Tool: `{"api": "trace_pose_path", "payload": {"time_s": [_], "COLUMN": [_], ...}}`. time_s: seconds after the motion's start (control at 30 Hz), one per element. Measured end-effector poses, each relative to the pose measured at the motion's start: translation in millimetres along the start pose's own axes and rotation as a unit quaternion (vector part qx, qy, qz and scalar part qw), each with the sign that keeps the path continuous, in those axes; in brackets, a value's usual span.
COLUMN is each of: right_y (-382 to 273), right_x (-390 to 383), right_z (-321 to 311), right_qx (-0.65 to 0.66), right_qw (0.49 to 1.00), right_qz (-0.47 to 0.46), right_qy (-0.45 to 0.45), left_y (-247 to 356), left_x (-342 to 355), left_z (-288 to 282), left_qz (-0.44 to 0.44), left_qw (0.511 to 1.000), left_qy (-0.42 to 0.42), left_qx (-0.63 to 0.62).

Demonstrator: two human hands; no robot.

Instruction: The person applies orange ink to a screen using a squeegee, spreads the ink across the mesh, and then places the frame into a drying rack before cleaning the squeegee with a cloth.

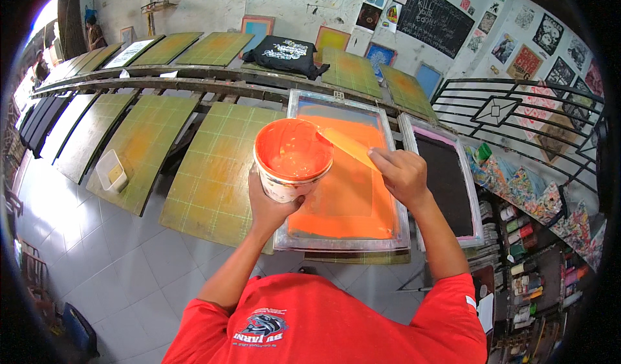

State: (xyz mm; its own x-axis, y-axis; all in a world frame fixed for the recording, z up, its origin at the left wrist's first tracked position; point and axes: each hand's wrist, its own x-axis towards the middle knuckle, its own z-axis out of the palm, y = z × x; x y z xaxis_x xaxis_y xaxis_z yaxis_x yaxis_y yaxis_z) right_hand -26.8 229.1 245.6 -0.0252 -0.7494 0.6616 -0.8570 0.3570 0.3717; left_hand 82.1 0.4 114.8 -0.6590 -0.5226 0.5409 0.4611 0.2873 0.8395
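My left hand (268, 207) grips a white plastic tub (284, 188) from below and the side, its fingers partly hidden behind it. Bright orange ink (294, 160) coats the tub's inside wall and lies in its bottom. In my right hand (402, 175) is an orange, flat-bladed spatula (350, 147), its far end at the tub's right rim. Under both hands lies a silk-screen frame (400, 216) with a metal-coloured border. Orange ink is spread over much of its mesh, thickest along the near edge and right side.
A second screen frame (475, 214) with dark mesh lies to the right. Green-yellow printing boards (217, 170) run leftward, one carrying a small clear container (113, 172). A black printed T-shirt (283, 55) lies on the far row. Ink bottles fill a shelf (527, 280) at the lower right, below a metal railing (517, 102).
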Motion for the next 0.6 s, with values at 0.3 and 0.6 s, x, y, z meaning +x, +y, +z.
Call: {"api": "trace_pose_path", "payload": {"time_s": [0.3, 0.6], "right_y": [1.1, -49.1], "right_x": [3.5, 2.4], "right_z": [-5.6, -10.2], "right_qx": [-0.083, 0.094], "right_qw": [0.993, 0.976], "right_qz": [0.026, 0.188], "right_qy": [-0.083, 0.054], "left_y": [27.9, -2.6], "left_x": [2.9, -11.0], "left_z": [-23.0, -30.8], "left_qz": [0.016, 0.019], "left_qw": [0.999, 0.998], "left_qy": [-0.020, -0.011], "left_qx": [-0.023, 0.064]}}
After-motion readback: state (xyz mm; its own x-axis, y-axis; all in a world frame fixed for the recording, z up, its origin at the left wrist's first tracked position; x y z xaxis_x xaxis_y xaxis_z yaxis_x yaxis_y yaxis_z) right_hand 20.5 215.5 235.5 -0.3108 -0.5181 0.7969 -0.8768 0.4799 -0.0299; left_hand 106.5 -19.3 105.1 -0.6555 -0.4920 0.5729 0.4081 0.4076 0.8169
